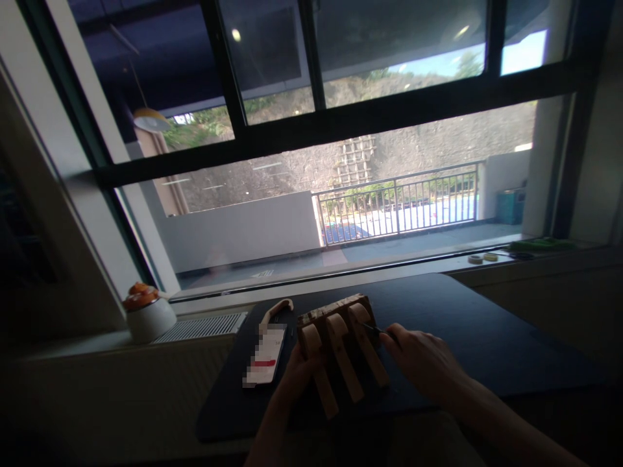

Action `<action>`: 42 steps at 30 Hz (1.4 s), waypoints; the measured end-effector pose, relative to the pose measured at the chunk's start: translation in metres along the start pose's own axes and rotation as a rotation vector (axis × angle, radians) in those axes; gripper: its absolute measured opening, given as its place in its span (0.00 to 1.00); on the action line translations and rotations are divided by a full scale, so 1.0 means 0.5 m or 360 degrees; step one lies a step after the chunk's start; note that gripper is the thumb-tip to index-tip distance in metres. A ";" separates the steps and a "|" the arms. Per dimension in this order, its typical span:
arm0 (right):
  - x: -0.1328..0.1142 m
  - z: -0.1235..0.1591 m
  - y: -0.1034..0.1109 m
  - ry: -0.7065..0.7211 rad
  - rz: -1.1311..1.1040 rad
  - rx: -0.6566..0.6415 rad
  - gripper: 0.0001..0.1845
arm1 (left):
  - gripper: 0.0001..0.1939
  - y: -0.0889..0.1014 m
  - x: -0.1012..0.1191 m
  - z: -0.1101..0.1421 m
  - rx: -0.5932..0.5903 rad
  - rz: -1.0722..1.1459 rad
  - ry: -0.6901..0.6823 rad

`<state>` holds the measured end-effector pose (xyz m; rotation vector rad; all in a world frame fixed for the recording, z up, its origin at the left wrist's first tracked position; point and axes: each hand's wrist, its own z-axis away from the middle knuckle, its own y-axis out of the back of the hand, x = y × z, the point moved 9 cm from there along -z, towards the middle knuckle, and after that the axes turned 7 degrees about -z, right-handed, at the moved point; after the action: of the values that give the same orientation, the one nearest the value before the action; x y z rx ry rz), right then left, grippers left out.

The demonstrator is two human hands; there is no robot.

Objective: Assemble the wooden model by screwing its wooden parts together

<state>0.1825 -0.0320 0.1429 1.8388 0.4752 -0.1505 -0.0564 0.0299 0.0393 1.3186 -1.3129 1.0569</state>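
Observation:
A wooden knife block [335, 324] with three wooden-handled knives sticking out of it stands on a dark table [487, 324] by the window. My left hand [298, 376] grips the block's near left side, under the leftmost handle. My right hand [421, 360] sits just right of the block, fingers curled around a thin dark object [374, 329] that points at the block's right side. I cannot name that object.
A flat white cleaver [267, 353] with a curved wooden handle lies on the table left of the block. A white pot with an orange lid [146, 311] stands on the sill beside a vent grille [204, 327]. Tape rolls [483, 258] and green tools rest on the far right sill.

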 end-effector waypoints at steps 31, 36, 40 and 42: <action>-0.024 0.005 -0.005 0.0202 0.0019 0.0052 0.06 | 0.25 0.001 -0.001 0.001 -0.0011 -0.0041 -0.0004; -0.072 0.015 0.022 0.0606 0.0456 0.0382 0.12 | 0.26 -0.002 0.000 0.002 -0.0031 -0.0034 0.0007; -0.080 0.016 0.024 0.0717 0.0496 0.0411 0.14 | 0.26 -0.001 0.004 0.004 -0.0007 -0.0016 0.0004; -0.079 0.017 0.021 0.0705 0.0470 0.0392 0.13 | 0.27 -0.001 0.007 0.005 -0.0009 0.0011 0.0001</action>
<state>0.1519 -0.0521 0.1627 2.1688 0.4977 0.4248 -0.0557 0.0267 0.0421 1.3107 -1.3199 1.0575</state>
